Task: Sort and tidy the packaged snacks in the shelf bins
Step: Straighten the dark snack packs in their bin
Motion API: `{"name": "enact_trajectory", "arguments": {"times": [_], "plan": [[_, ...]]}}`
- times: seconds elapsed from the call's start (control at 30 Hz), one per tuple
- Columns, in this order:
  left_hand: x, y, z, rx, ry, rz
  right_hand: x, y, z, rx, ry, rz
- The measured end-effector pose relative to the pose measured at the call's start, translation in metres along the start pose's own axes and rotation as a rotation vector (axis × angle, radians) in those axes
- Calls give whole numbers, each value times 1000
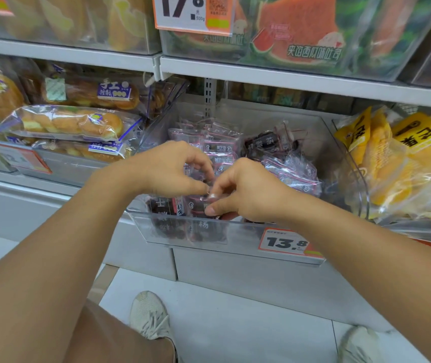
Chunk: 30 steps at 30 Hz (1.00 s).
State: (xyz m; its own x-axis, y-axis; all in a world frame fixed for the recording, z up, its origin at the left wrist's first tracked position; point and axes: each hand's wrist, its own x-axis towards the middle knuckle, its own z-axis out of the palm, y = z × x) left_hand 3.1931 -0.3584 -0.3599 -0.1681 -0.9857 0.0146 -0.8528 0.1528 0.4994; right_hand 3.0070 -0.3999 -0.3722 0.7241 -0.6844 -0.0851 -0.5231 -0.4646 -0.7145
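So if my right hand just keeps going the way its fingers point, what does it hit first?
Most likely the dark snack packets at the front of the clear bin: your right hand points left and down, its fingertips already on them. Your left hand lies just beyond, though depth is hard to judge.

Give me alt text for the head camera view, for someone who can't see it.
Both hands, left hand and right hand, pinch small dark snack packets at the front of a clear shelf bin with a 13.8 price tag. Bagged bread sits in the bin to the left, yellow packs to the right.
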Motion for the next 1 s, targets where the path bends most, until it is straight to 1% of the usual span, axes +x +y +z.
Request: {"name": "enact_trajectory", "arguments": {"times": [0.07, 0.13, 0.17, 0.2, 0.23, 0.27, 0.3, 0.33, 0.37, 0.4, 0.47, 0.5, 0.6, 0.63, 0.73, 0.8, 0.87, 0.9, 0.97, 1.0], "plan": [[-2, 1, -1, -4, -3, -34, -2, 3, 1, 197, -46, 48], [-3, 3, -2, 42, -7, -47, -5, 1, -10, 274, -115, 80], [-2, 4, -2, 65, -8, -49, -7, -2, -19, 278, -96, 78], [-2, 5, -1, 78, -8, -46, -5, -3, -30, 240, -5, 63], [-2, 6, -1, 81, -8, -46, -2, -1, -40, 142, 140, 49], [-3, 7, -1, 73, -6, -48, 5, 4, -50, -50, 263, 16], [-3, 8, -1, 65, -7, -48, 11, 8, -55, -293, 293, -7], [-3, 9, -1, 67, -10, -48, 18, 12, -55, -499, 229, -8], [-3, 8, -1, 73, -16, -47, 25, 17, -53, -605, 133, 17], [-3, 7, -1, 82, -25, -49, 32, 22, -49, -624, 58, 46], [-3, 6, -1, 97, -35, -51, 41, 26, -46, -567, 31, 58], [-3, 6, 0, 101, -33, -49, 45, 26, -46, -521, 58, 45], [-1, 7, 1, 110, -20, -35, 53, 21, -38, -428, 219, -46], [0, 8, 1, 113, -14, -33, 54, 19, -33, -433, 222, -52], [2, 9, 2, 141, -18, -22, 59, 15, -23, -542, 104, -47], [0, 8, 2, 152, -24, -28, 61, 12, -30, -590, 2, -47], [-4, 8, 1, 114, 1, -18, 59, 9, -38, -615, -91, -42], [-4, 9, 2, 74, 37, -5, 56, 7, -42, -620, -108, -6], [0, 12, 6, 14, 123, 24, 44, 4, -50, -624, -119, 0], [5, 14, 9, 9, 149, 29, 36, 2, -56, -629, -77, -2]]}}
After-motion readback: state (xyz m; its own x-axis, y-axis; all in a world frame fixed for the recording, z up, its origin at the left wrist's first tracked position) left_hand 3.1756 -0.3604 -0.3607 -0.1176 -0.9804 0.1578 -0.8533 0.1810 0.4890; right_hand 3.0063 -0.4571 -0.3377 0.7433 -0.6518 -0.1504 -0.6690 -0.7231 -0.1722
